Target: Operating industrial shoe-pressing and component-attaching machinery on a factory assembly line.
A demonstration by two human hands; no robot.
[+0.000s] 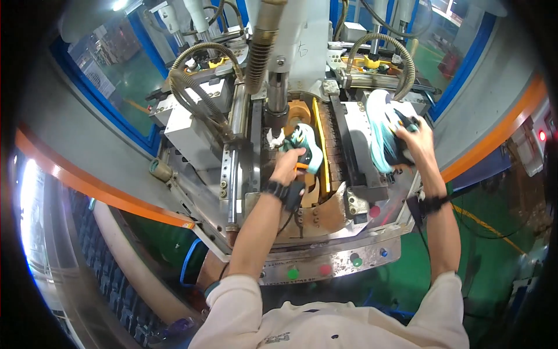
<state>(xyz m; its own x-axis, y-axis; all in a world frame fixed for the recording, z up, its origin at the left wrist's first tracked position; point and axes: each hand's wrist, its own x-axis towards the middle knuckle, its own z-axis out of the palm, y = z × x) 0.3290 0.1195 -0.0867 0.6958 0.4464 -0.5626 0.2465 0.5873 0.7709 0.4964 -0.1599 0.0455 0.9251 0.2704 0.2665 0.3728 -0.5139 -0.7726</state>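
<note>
A teal and white sports shoe (313,152) with a dark upper sits in the middle of the machine's press bed (325,200), under a vertical metal ram (276,96). My left hand (286,167) is closed on its dark, orange-edged collar end. At the right, over a white block, my right hand (419,139) grips a second sports shoe (378,131) by its dark upper. This shoe stands tilted, its pale teal sole side toward the press bed. The fingertips of both hands are partly hidden by the shoes.
A yellow bar (321,145) runs along the bed beside the first shoe. Ribbed hoses (264,46) hang close above. A button panel (337,263) spans the machine's front edge. Orange-edged grey guards (110,200) curve at both sides. More press stations (372,61) stand behind.
</note>
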